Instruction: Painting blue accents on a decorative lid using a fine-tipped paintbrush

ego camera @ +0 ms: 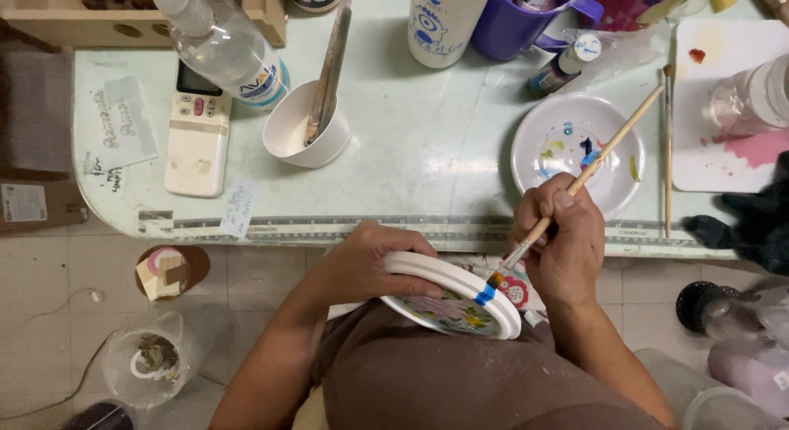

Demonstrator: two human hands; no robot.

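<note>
The left hand (362, 266) holds a round white plate with a colourful painted middle (454, 294). Its grip is closed on the left edge of the plate. The plate is tilted and rests on the person's lap, near the camera, just in front of the pale green surface (411, 142).

The right hand (563, 241) has its grip closed tight on a long thin wooden paintbrush (575, 188). The brush tip has blue paint on it and touches the right rim of the plate, where there is a blue mark.

On the surface, just past the right hand, sits a small white dish with dabs of paint (567, 147). A second thin brush (667, 151) lies to the right of it, beside a white board with red stains (723, 101). Farther left stands a white paper cup with a stick in it (306, 134). Next to that lie a white remote control (197, 134) and a clear plastic bottle (222, 44). At the far side stands a purple mug (522, 19).
</note>
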